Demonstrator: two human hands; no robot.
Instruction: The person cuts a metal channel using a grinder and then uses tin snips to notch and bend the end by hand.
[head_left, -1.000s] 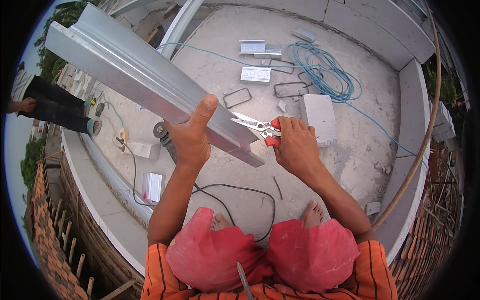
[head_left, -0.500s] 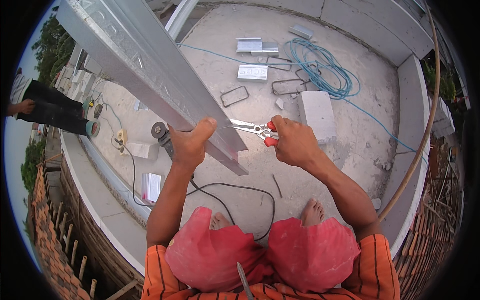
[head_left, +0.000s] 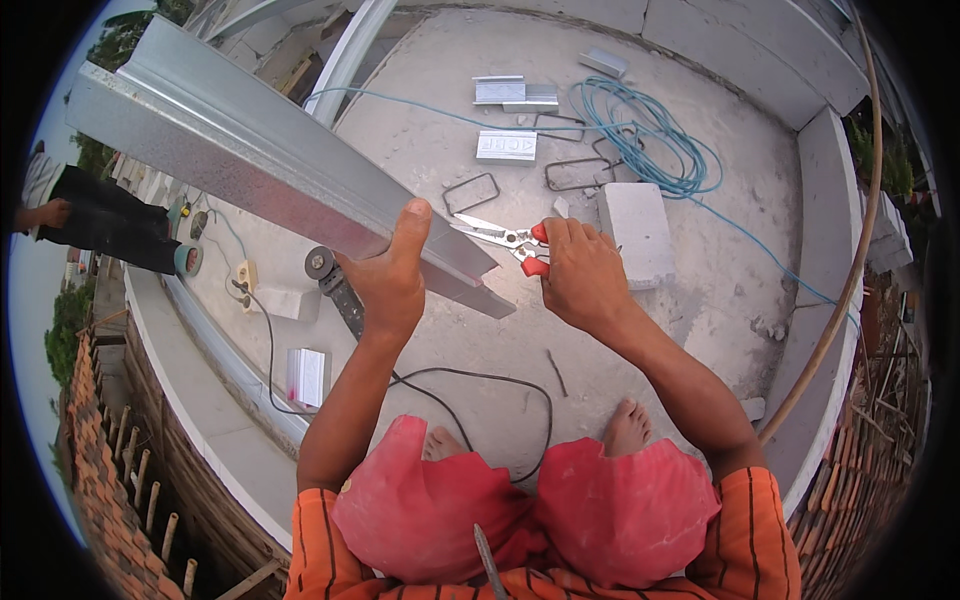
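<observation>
My left hand (head_left: 388, 275) is closed around a long galvanized steel channel (head_left: 270, 165), thumb up along its side, near the lower end. The channel slants from the upper left down to the middle, its near end off the floor. In my right hand (head_left: 585, 275) are red-handled metal snips (head_left: 515, 240), their handles spread and blades parted. The blades point left and meet the channel's upper edge close to its end; whether they bite into the metal I cannot tell. Behind my left wrist, an angle grinder (head_left: 338, 285) lies on the floor, partly hidden.
A light block (head_left: 638, 235) and coiled blue hose (head_left: 660, 140) lie to the right. Short metal offcuts (head_left: 506, 146) and wire loops (head_left: 470, 193) are scattered ahead. A black cord (head_left: 500, 376) crosses before my feet. Low walls (head_left: 808, 210) border the floor; another person (head_left: 100, 215) stands far left.
The channel has swung, its far end dropping to the left and its near end rising right. My left hand has turned with it. The snips have moved slightly up and left.
</observation>
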